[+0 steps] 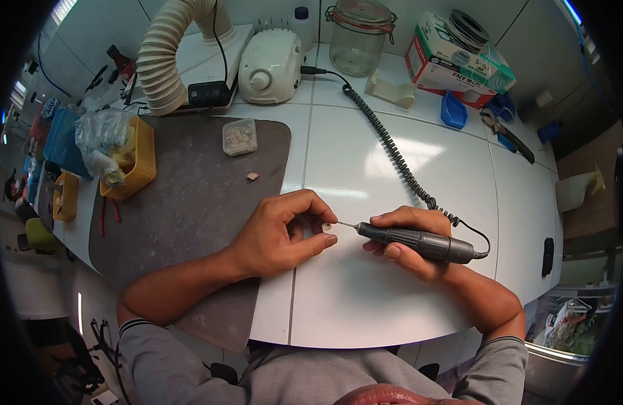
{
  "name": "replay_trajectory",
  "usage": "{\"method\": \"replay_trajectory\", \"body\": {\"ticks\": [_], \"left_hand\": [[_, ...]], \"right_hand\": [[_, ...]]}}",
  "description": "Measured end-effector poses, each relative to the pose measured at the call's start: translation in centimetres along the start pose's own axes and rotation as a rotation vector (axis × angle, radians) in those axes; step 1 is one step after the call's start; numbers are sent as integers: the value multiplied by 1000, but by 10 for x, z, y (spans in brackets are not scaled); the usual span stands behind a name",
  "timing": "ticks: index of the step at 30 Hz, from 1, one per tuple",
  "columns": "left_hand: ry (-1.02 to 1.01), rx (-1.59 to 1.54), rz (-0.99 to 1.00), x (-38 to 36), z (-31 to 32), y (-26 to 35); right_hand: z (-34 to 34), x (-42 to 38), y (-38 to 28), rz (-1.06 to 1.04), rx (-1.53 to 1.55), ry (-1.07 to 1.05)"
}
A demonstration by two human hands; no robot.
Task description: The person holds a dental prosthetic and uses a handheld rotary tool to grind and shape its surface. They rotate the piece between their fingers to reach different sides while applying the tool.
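Between the thumb and forefinger of my left hand [279, 231] is pinched a small whitish, tooth-like piece [327, 228] with a dark spot. My right hand [419, 217] is wrapped round a black rotary handpiece [426, 246], thumb along its top. Its thin metal bit [347, 223] points left and reaches the left fingertips, right at the piece. Both hands are over the white tiled tabletop [365, 304], the left one near the edge of a grey-brown mat [190, 196]. From the handpiece's rear, a coiled black cord [386, 138] runs to a white control unit [271, 66].
A clear tub of small pale pieces [240, 137] and a loose fragment [253, 176] lie on the mat. Left stands a yellow basket [139, 162] with bags. Behind are a ribbed hose [163, 61], glass jar [361, 40], face-mask box [453, 64] and blue tray [454, 110].
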State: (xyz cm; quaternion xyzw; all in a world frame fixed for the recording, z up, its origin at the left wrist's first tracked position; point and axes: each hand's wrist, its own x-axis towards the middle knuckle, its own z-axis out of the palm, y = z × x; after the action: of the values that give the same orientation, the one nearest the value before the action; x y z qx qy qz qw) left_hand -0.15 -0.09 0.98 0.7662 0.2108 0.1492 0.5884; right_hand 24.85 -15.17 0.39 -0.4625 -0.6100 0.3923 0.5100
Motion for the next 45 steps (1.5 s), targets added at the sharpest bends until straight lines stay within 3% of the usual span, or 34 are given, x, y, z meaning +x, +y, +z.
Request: {"method": "replay_trajectory", "body": {"ticks": [5, 14, 25, 31, 45], "left_hand": [[-3, 30, 61, 2, 0, -6], [-11, -30, -37, 1, 2, -4], [19, 86, 83, 3, 2, -2], [14, 96, 89, 2, 3, -1], [-10, 115, 160, 3, 3, -4]], "right_hand": [[-2, -2, 2, 61, 75, 14], [-3, -2, 1, 59, 64, -9], [-4, -3, 1, 50, -11, -27], [0, 0, 1, -59, -128, -25], [3, -2, 5, -40, -166, -20]]}}
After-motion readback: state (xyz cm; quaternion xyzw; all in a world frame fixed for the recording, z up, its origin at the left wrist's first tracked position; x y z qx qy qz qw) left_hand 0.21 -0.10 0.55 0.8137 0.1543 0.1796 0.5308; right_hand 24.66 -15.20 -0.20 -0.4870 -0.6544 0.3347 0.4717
